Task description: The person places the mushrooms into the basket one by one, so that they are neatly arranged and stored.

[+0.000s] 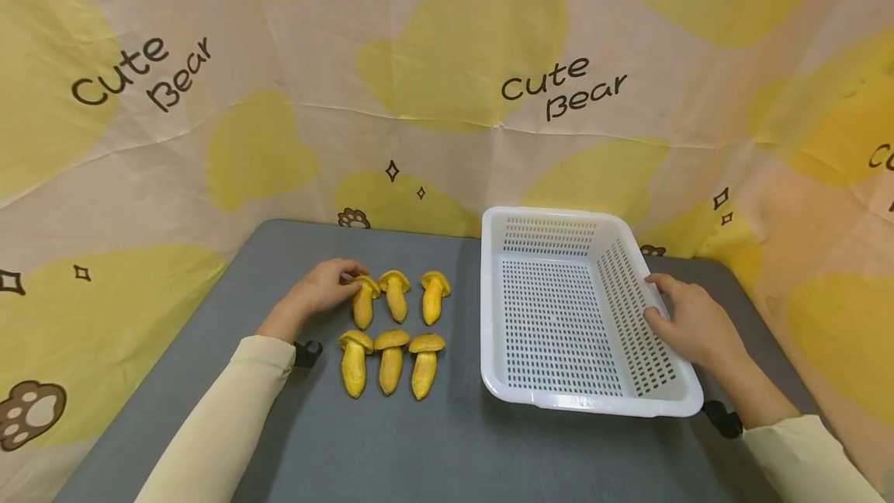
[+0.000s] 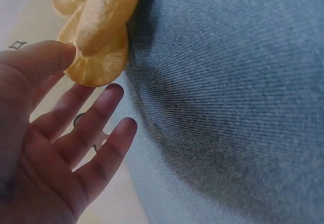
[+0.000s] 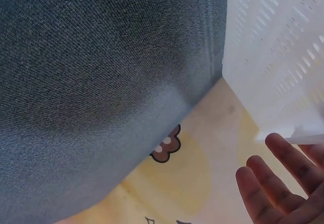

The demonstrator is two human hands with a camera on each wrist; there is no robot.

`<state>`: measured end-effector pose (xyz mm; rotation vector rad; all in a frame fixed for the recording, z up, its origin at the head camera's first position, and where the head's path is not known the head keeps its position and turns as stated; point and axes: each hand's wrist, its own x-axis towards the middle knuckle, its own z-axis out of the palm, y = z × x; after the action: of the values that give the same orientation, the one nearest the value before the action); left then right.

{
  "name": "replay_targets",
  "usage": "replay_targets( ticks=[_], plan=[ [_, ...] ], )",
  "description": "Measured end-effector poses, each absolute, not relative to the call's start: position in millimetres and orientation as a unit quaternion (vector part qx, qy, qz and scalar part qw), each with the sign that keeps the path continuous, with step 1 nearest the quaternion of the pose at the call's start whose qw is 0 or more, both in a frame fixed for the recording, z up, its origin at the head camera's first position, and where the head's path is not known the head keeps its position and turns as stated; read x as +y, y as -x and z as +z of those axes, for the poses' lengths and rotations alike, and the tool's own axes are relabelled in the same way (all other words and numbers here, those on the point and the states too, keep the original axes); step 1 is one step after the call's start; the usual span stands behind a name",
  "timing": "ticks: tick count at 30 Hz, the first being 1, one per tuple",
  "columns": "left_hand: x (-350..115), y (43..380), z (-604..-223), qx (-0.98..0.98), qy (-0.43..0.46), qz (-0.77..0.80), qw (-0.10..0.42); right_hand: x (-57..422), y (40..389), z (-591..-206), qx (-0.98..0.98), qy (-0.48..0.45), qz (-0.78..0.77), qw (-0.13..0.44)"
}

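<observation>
Yellow-brown mushrooms lie in two rows of three on the grey table. My left hand is at the cap of the back row's leftmost mushroom. In the left wrist view its thumb presses one side of that mushroom's cap, the index finger is mostly hidden behind it, and the other fingers spread loosely. A white slotted plastic basket stands to the right with nothing in it. At its right rim is my right hand, fingers nearly straight, their tips right by the rim in the right wrist view.
The front row holds a left mushroom, a middle one and a right one. A patterned cloth hangs behind and around the grey table. Dark straps show at both wrists.
</observation>
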<state>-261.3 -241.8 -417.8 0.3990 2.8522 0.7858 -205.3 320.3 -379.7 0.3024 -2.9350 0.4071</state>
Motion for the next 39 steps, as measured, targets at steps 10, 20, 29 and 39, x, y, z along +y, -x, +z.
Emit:
replay_targets(
  ticks=[10, 20, 29, 39],
  plan=[
    [-245, 260, -421, 0.952, -0.133, 0.267, 0.070, 320, 203, -382, -0.983, -0.093, 0.143, 0.068],
    [-247, 259, -422, 0.952, -0.126, 0.271, 0.061, 318, 201, -381, -0.982, -0.094, 0.149, 0.069],
    [-252, 259, -415, 0.957, -0.114, 0.263, 0.036, 318, 202, -380, -0.982, -0.082, 0.159, 0.059],
    [-253, 254, -403, 0.961, -0.099, 0.259, 0.005, 319, 201, -381, -0.980, -0.089, 0.164, 0.070]
  ],
)
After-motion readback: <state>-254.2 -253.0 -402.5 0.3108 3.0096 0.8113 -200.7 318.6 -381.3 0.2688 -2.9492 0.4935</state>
